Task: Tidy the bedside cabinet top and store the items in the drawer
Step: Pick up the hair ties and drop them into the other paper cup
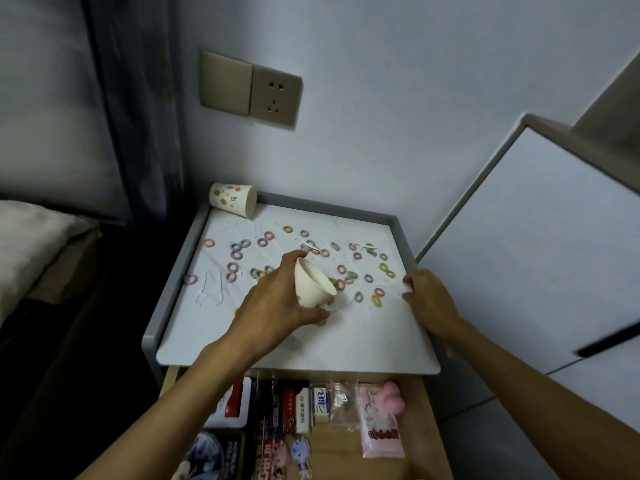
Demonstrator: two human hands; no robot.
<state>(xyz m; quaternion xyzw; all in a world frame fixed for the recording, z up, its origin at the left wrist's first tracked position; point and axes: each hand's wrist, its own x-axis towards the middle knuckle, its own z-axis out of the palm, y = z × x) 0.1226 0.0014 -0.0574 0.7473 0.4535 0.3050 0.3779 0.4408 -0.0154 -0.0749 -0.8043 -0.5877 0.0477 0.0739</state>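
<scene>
Working from the near edge outward. The drawer [417, 424] stands open under the cabinet top, already stocked along its back: small boxes, clear bags, a pink packet [379, 431]. Bare wood shows at its right front.

Left hand [277, 303]: fingers and thumb wrapped round a white paper cup [311, 284], held tipped with its mouth up and away, base low over the white sheet [346, 341] that covers the top. Right hand [427, 296]: fingers curled at the sheet's right edge, beside the grey rim [173, 282]. Cannot tell whether it pinches the sheet or only steadies it.

Coloured rings [375, 301] lie scattered over the middle and far half of the sheet, some touching, most apart. Nearest ones sit just beside the cup.

Judgement: step in hand is gathering rings into the cup. To do it well:
- lay the cup lip flat on the sheet so rings slide in, not under;
- keep the sheet taut with the right hand; wrinkles will catch rings;
- sweep near clusters first, then the far row.

Risk: tipping the cup too far spills what it holds.

Far left corner: a second, patterned cup [233, 201] lies on its side against the rim. Behind it, a wall socket [275, 98].
</scene>
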